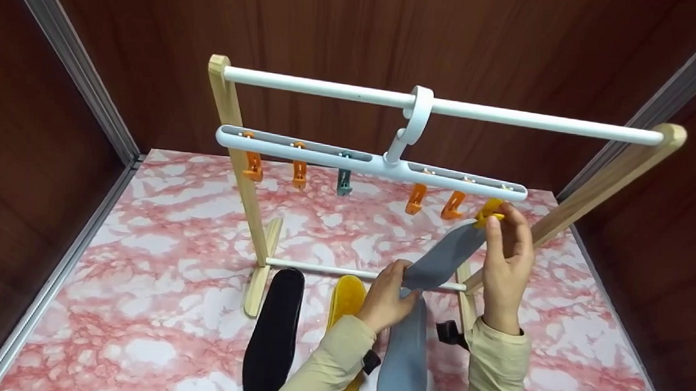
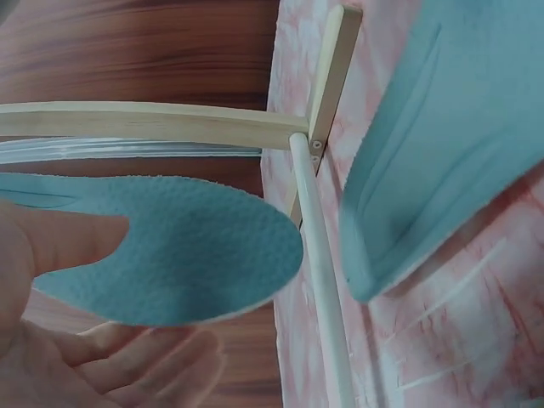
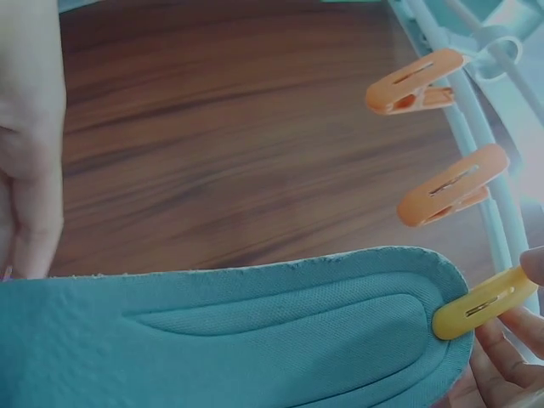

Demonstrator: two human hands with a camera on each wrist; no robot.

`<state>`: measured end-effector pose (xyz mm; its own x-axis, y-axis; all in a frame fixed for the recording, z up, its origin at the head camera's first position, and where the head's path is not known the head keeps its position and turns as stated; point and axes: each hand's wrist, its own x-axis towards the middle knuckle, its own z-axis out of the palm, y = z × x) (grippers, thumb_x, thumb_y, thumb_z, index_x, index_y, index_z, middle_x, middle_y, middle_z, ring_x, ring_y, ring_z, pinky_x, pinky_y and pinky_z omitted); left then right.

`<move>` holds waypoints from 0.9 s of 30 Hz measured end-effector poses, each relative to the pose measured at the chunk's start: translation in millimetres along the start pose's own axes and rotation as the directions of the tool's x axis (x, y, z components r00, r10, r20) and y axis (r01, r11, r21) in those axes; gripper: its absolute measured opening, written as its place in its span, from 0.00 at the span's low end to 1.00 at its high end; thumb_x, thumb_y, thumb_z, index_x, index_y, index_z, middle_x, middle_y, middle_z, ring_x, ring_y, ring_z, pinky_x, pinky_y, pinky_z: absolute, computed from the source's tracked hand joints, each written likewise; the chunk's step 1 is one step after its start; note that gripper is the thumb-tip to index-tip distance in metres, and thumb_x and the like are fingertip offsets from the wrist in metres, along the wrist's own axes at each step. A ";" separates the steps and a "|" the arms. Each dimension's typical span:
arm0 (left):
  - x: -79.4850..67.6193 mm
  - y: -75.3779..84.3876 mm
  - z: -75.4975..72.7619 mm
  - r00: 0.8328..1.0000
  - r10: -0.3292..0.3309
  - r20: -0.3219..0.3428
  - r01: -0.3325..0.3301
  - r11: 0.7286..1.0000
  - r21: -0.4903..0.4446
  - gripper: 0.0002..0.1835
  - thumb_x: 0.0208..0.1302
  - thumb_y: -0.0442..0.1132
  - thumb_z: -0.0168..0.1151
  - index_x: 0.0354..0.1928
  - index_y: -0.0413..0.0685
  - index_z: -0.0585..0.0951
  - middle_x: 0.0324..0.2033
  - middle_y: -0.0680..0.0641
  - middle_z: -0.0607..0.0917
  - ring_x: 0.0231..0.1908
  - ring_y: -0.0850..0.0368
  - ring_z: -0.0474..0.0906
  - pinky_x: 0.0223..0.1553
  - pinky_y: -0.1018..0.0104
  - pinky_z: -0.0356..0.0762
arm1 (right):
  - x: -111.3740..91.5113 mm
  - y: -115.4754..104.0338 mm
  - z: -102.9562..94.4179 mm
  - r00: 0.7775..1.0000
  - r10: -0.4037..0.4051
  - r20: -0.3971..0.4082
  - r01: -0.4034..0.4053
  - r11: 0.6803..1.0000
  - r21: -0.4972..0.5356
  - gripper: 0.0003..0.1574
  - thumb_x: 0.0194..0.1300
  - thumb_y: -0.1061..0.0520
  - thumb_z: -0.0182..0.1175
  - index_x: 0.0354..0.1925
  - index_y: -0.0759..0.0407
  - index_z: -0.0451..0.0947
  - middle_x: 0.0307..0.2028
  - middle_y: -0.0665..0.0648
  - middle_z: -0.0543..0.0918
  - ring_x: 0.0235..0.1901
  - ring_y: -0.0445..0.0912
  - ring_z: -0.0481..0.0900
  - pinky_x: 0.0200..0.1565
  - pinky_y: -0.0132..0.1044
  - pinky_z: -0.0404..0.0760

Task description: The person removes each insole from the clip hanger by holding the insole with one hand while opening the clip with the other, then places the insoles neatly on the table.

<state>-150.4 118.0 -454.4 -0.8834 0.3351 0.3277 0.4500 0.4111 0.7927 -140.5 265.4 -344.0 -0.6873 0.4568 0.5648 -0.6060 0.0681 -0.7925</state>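
A grey-blue insole (image 1: pixel 450 256) slants down from the right end of a white clip hanger (image 1: pixel 326 158). The jaws of a yellow clip (image 3: pixel 484 302) overlap the insole's heel end. My right hand (image 1: pixel 508 260) pinches this clip's outer end between thumb and fingers. Lower down, my left hand (image 1: pixel 387 297) holds the insole's other end, thumb on the upper face and fingers beneath, as the left wrist view shows. Below that hand, a second grey-blue insole (image 1: pixel 404 362) lies on the marbled surface (image 1: pixel 154 304).
The hanger hooks over the white rail (image 1: pixel 324 86) of a wooden stand (image 1: pixel 602 187). Several other clips hang from it, mostly orange (image 1: pixel 416 198), one dark green (image 1: pixel 344 176). A black insole (image 1: pixel 273 336) and a yellow insole (image 1: pixel 348 298) lie left of the grey-blue one. Brown panels enclose the area.
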 end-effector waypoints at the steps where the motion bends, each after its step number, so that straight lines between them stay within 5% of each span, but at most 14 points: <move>1: 1.3 0.7 0.2 1.000 0.002 -0.004 -0.002 1.000 -0.014 0.19 0.59 0.35 0.65 0.52 0.42 0.73 0.43 0.44 0.80 0.43 0.50 0.78 0.48 0.63 0.75 | -0.3 -0.1 0.0 1.000 0.003 0.002 -0.003 1.000 -0.003 0.19 0.65 0.67 0.56 0.54 0.69 0.74 0.47 0.54 0.80 0.49 0.45 0.75 0.53 0.28 0.72; 7: 7.1 3.4 4.4 0.999 0.009 -0.039 -0.012 0.996 -0.085 0.15 0.61 0.35 0.63 0.50 0.44 0.76 0.44 0.46 0.82 0.48 0.52 0.79 0.53 0.61 0.74 | -2.3 -1.3 -0.8 1.000 0.022 0.001 -0.022 1.000 -0.002 0.18 0.66 0.67 0.56 0.54 0.68 0.74 0.48 0.54 0.80 0.50 0.46 0.75 0.53 0.29 0.73; 14: 8.6 5.4 7.9 0.996 0.026 -0.088 -0.041 0.984 -0.174 0.09 0.60 0.30 0.62 0.43 0.43 0.79 0.38 0.47 0.86 0.41 0.57 0.81 0.48 0.65 0.76 | -4.2 -2.2 -1.6 1.000 0.017 0.009 -0.018 0.999 0.037 0.17 0.66 0.68 0.56 0.53 0.68 0.75 0.47 0.54 0.80 0.49 0.46 0.75 0.53 0.29 0.73; 27: 5.6 6.5 5.5 0.996 0.043 -0.075 -0.056 0.980 -0.189 0.04 0.63 0.32 0.60 0.39 0.43 0.81 0.35 0.47 0.86 0.37 0.61 0.80 0.45 0.69 0.77 | -5.7 -3.9 -1.4 0.999 0.035 0.000 -0.035 0.997 0.061 0.16 0.66 0.68 0.55 0.53 0.66 0.75 0.48 0.53 0.80 0.50 0.45 0.74 0.55 0.29 0.72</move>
<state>-151.7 127.3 -450.2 -0.8708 0.2874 0.3989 0.4660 0.2239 0.8560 -133.6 263.8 -344.5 -0.7082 0.4590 0.5364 -0.6048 -0.0026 -0.7963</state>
